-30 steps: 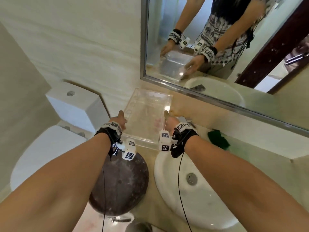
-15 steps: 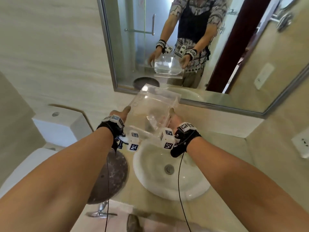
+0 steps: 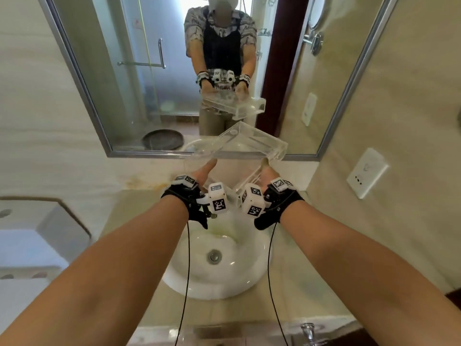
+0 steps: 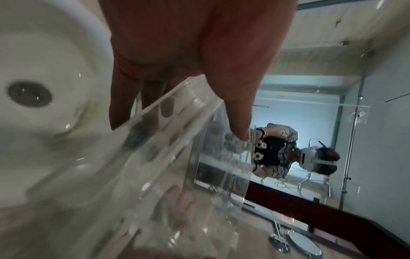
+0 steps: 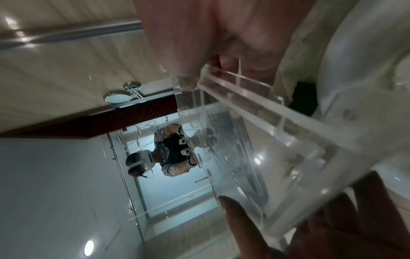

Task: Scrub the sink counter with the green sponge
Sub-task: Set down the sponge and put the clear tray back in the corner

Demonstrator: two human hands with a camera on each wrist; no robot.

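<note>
Both hands, left hand [image 3: 203, 172] and right hand [image 3: 268, 174], grip a clear tray [image 3: 245, 152] above the sink [image 3: 259, 278]; the counter [image 3: 294, 305] is unscrubbed; no sponge in hand.

Bathroom, hotel-style.
White basin [image 3: 214, 270] set in a beige stone counter [image 3: 129, 208]; framed mirror [image 3: 104, 71] on the wall behind it reflects a glass shower door; toilet cistern [image 3: 27, 221] left of basin, wall socket [image 3: 366, 172] to its right.

Clear, glossy plastic tray [image 3: 252, 146]; white glazed ceramic basin [image 3: 214, 278]; polished beige stone counter [image 3: 129, 211]; brushed-metal mirror frame [image 3: 74, 71].
</note>
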